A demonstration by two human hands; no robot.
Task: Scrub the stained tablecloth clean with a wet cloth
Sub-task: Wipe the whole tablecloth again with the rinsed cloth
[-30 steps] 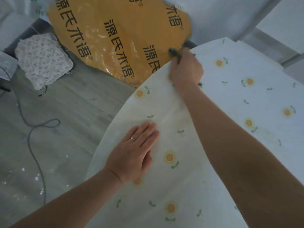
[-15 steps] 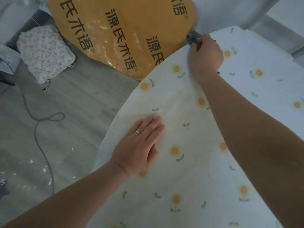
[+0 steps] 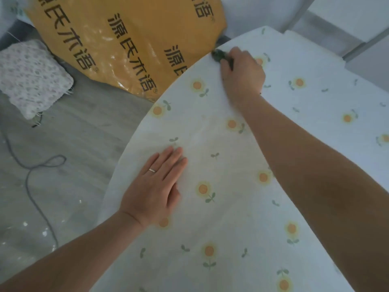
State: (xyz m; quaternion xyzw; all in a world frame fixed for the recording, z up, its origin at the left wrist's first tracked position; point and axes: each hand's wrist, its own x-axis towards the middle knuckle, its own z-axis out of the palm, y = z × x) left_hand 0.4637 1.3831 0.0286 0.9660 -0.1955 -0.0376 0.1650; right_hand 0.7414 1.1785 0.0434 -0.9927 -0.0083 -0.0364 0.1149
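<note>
A white tablecloth (image 3: pixel 231 218) printed with orange sunflowers covers the round table. My left hand (image 3: pixel 155 186) lies flat on it near the left edge, fingers straight, a ring on one finger. My right hand (image 3: pixel 242 72) reaches to the far rim and grips a dark cloth (image 3: pixel 219 55), most of it hidden under my fingers. The dark cloth sits right at the table's edge.
A large orange package (image 3: pixel 117 39) with black characters leans against the wall beyond the table. A patterned white cushion (image 3: pixel 31 79) lies on the grey floor at left, and a grey cable (image 3: pixel 37 186) loops across the floor. A grey ledge (image 3: pixel 336 32) is at the far right.
My right hand with the dark cloth has moved along the far rim of the table. My left hand has stayed flat in the same spot on the tablecloth.
</note>
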